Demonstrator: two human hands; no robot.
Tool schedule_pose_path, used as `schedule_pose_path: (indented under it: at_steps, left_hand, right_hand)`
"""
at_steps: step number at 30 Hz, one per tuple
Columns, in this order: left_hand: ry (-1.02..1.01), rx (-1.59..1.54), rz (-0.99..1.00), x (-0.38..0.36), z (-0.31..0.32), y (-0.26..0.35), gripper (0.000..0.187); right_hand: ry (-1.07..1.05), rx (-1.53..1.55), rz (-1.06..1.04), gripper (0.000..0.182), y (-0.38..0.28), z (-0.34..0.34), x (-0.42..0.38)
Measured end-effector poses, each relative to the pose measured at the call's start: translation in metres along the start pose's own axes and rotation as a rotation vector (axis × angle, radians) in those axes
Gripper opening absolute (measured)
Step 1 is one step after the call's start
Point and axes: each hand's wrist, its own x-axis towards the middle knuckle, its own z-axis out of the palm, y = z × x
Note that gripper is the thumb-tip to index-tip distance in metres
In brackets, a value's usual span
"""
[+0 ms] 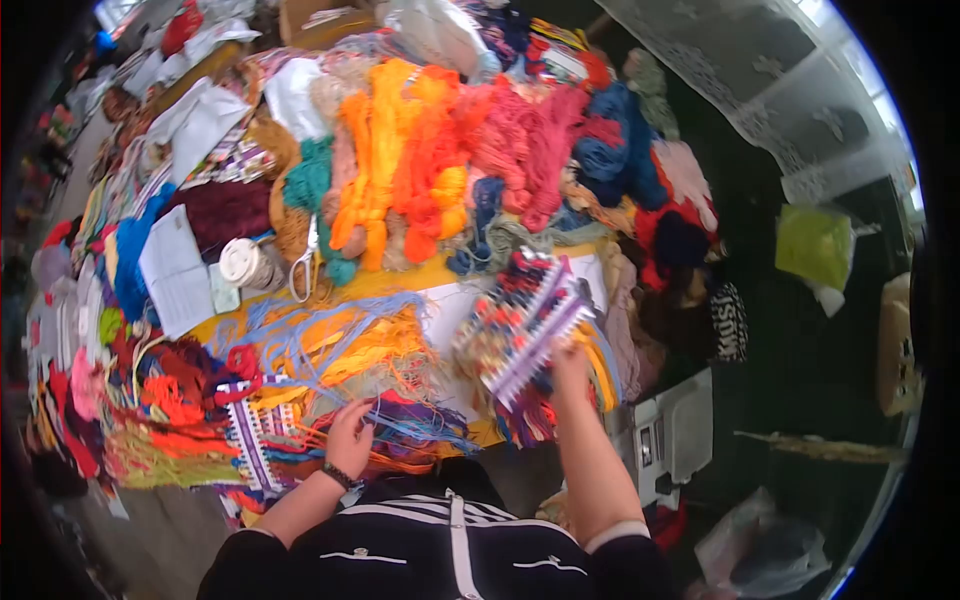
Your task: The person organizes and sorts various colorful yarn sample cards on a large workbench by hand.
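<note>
Near the table's front edge, my left hand (351, 437) touches thin blue strands (395, 418) among loose coloured threads; its fingers are bent, and whether they pinch a strand is too small to tell. My right hand (570, 362) grips the right side of a patterned textile bundle (520, 325) with purple and white bands and multicoloured parts, blurred by motion. White paper (450, 325) shows beneath and beside the bundle. Yellow and orange threads (380, 340) are spread between the hands and the yarn. A similar purple and white band (250, 440) lies left of my left hand.
Yarn skeins in orange (425, 150), pink (550, 150) and blue (610, 150) cover the table's far side. Scissors (305, 262), a lidded cup (250, 265) and a paper sheet (178, 270) are at the left. A grey plastic container (688, 425) stands at the right.
</note>
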Motion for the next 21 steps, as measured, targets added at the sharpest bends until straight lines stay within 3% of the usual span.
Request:
schedule_pose_path:
  at_steps: [1, 3, 4, 5, 7, 8, 9, 10, 11, 12, 15, 16, 17, 18, 20, 21]
  left_hand:
    - [0.047, -0.014, -0.043, -0.013, -0.011, -0.001, 0.032]
    - [0.225, 0.093, 0.013, -0.045, -0.025, -0.025, 0.030]
    - [0.295, 0.029, -0.126, -0.062, -0.035, -0.010, 0.030]
    - [0.361, -0.080, -0.158, -0.081, -0.040, -0.026, 0.032]
    - [0.456, 0.076, -0.142, -0.115, -0.051, -0.050, 0.033]
    - [0.497, 0.173, -0.139, -0.139, -0.052, -0.066, 0.033]
    - [0.524, 0.028, -0.270, -0.156, -0.054, -0.066, 0.033]
    - [0.539, -0.085, -0.349, -0.172, -0.054, -0.067, 0.033]
    - [0.557, 0.012, -0.433, -0.197, -0.044, -0.101, 0.032]
    - [0.506, -0.031, -0.632, -0.209, -0.050, -0.074, 0.033]
    - [0.504, -0.128, -0.901, -0.280, -0.001, -0.151, 0.035]
    - [0.467, -0.036, -0.916, -0.304, 0.016, -0.169, 0.032]
    - [0.244, 0.098, -1.021, -0.318, 0.022, -0.176, 0.031]
    - [0.000, 0.226, -1.103, -0.329, 0.028, -0.183, 0.031]
    - [-0.180, 0.419, -1.000, -0.374, 0.081, -0.248, 0.032]
    - [-0.106, 0.299, -1.077, -0.376, 0.079, -0.229, 0.032]
  right_hand:
    - [-0.117, 0.244, -0.126, 0.053, 0.046, 0.029, 0.015]
    - [-0.064, -0.265, -0.196, 0.083, 0.070, 0.050, 0.015]
    - [-0.045, -0.283, -0.236, 0.089, 0.064, 0.055, 0.008]
    - [-0.050, -0.348, -0.234, 0.089, 0.057, 0.055, 0.000]
    - [-0.072, -0.298, -0.351, 0.090, 0.064, 0.056, 0.007]
    - [-0.079, -0.270, -0.293, 0.087, 0.069, 0.055, 0.010]
    - [-0.113, -0.240, -0.242, 0.084, 0.045, 0.048, -0.009]
    - [-0.203, -0.054, -0.313, 0.071, 0.065, 0.043, 0.007]
    - [-0.274, -0.003, -0.290, 0.057, 0.048, 0.034, -0.005]
    - [-0.204, 0.028, -0.312, 0.046, 0.062, 0.029, -0.001]
    - [-0.103, -0.333, -0.580, 0.051, 0.061, -0.004, -0.023]
    - [-0.223, -0.321, -0.745, 0.056, 0.062, -0.014, -0.027]
    - [-0.182, -0.226, -0.544, 0.059, 0.051, -0.013, -0.061]
    - [-0.184, -0.250, -0.490, 0.059, 0.059, -0.016, -0.067]
    - [-0.190, -0.323, -0.441, 0.058, 0.116, -0.041, -0.034]
    - [-0.201, -0.376, -0.450, 0.055, 0.146, -0.051, -0.004]
